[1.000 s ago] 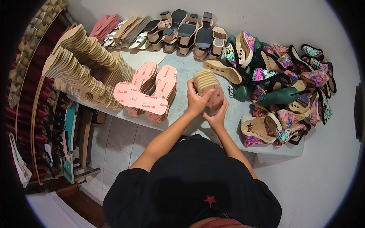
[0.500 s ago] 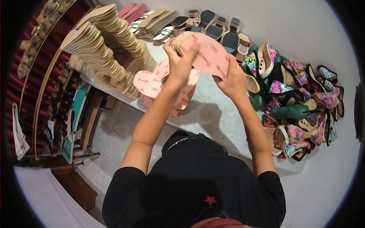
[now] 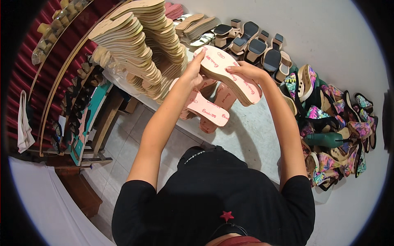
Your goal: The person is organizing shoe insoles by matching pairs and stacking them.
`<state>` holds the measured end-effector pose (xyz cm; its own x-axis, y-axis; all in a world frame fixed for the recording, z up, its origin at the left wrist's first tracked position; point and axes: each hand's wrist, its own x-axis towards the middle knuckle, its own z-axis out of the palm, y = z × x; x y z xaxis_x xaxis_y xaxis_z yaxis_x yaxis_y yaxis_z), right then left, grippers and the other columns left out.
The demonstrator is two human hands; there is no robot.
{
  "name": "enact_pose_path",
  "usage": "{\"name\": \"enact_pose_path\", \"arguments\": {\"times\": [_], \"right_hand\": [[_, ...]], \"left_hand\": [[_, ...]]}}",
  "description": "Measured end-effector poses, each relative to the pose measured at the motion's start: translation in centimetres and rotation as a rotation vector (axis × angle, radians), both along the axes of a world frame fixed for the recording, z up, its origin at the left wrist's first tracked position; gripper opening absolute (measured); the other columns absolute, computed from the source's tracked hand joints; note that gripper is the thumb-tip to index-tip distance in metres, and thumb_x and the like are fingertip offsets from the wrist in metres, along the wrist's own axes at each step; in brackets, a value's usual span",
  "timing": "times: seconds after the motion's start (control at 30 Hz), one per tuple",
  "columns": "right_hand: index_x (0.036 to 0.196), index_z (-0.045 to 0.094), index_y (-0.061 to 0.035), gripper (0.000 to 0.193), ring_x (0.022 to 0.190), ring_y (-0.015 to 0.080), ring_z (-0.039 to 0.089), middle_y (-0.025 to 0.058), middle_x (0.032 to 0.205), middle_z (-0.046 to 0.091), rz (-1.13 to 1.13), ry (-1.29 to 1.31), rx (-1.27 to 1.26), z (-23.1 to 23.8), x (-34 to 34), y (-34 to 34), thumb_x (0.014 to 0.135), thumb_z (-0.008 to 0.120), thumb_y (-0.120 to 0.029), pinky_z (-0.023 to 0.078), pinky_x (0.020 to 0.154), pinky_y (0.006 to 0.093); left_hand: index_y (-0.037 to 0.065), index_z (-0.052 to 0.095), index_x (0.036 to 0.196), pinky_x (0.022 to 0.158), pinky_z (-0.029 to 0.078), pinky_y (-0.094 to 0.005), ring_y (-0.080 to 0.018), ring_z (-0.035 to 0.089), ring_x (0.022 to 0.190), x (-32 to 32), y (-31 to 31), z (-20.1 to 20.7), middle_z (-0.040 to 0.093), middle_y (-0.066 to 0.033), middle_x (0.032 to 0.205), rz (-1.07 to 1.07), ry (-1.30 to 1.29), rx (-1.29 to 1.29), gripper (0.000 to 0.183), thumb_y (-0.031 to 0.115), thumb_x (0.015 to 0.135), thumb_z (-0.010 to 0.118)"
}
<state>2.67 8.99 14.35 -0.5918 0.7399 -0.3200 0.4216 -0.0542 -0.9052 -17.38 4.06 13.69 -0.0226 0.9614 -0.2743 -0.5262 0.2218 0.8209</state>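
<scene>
Between both hands I hold a thick stack of shoe insoles (image 3: 223, 65), pink with red print on top and tan along the layered edges. My left hand (image 3: 195, 69) is closed round its far left end, thumb on the top face. On the right side, my right hand (image 3: 248, 71) grips the stack, with fingers over the top and the rest hidden beneath. Just below and left of it, more pink printed insoles (image 3: 205, 108) lie piled crosswise on the white table (image 3: 246, 135), partly covered by my left wrist.
Tall leaning stacks of tan insoles (image 3: 131, 45) rise at the table's left. Black-soled heeled sandals (image 3: 250, 37) line the wall at the back. Colourful patterned shoes (image 3: 328, 119) are heaped at the right, around a green shoe last (image 3: 324, 140). A rack with dark shoes (image 3: 78, 106) stands far left.
The insole stack has turned from showing its broad face to lying flatter, with its layered side edge visible. My hands have shifted grip, and the view has moved slightly.
</scene>
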Motion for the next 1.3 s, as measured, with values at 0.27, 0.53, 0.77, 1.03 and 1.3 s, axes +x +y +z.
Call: {"name": "enact_pose_path", "arguments": {"times": [0.27, 0.53, 0.77, 1.03, 1.3], "right_hand": [[0.108, 0.053, 0.0118, 0.074, 0.083, 0.0169, 0.059, 0.0172, 0.096, 0.060, -0.050, -0.207, -0.023, -5.0, -0.6, 3.4, 0.070, 0.067, -0.050, 0.048, 0.069, 0.0277], [0.107, 0.054, 0.0119, 0.074, 0.078, 0.0205, 0.060, 0.0168, 0.094, 0.061, 0.026, -0.264, 0.058, -5.0, -3.3, 2.8, 0.068, 0.066, -0.049, 0.048, 0.068, 0.0297], [0.105, 0.055, 0.0116, 0.073, 0.078, 0.0196, 0.060, 0.0170, 0.093, 0.062, 0.027, -0.246, -0.039, -4.4, -4.5, 1.7, 0.067, 0.067, -0.050, 0.048, 0.067, 0.0291], [0.110, 0.054, 0.0095, 0.071, 0.079, 0.0193, 0.061, 0.0162, 0.095, 0.062, 0.044, -0.201, -0.023, -4.9, -4.7, 1.3, 0.068, 0.068, -0.047, 0.049, 0.068, 0.0294], [0.109, 0.054, 0.0099, 0.070, 0.080, 0.0201, 0.061, 0.0168, 0.095, 0.062, 0.016, -0.177, -0.005, -5.9, -4.6, 1.4, 0.068, 0.068, -0.045, 0.048, 0.070, 0.0301]], "left_hand": [[0.006, 0.046, 0.120, 0.104, 0.018, -0.0408, -0.0268, 0.016, 0.129, -3.8, -8.2, -0.7, 0.029, -0.0149, 0.133, 0.114, 0.799, 0.373, 0.054, 0.039, 0.079, 0.059], [0.005, 0.038, 0.128, 0.099, 0.004, -0.0622, -0.0388, 0.001, 0.132, -3.0, -11.5, -3.0, 0.020, -0.0182, 0.140, 0.082, 1.568, 0.140, 0.094, 0.055, 0.056, 0.072], [0.001, 0.023, 0.136, 0.098, -0.004, -0.0634, -0.0379, -0.006, 0.133, -2.2, -12.2, -3.8, 0.007, -0.0209, 0.145, -0.095, 1.726, 0.078, 0.117, 0.065, 0.049, 0.070], [0.002, 0.019, 0.137, 0.098, -0.003, -0.0640, -0.0377, -0.005, 0.134, -2.2, -12.2, -4.2, 0.006, -0.0209, 0.145, -0.122, 1.716, 0.044, 0.120, 0.069, 0.050, 0.066], [0.004, 0.017, 0.138, 0.098, -0.003, -0.0644, -0.0382, -0.004, 0.134, -2.2, -12.2, -4.4, 0.005, -0.0203, 0.145, -0.121, 1.709, 0.052, 0.120, 0.068, 0.050, 0.067]]}}
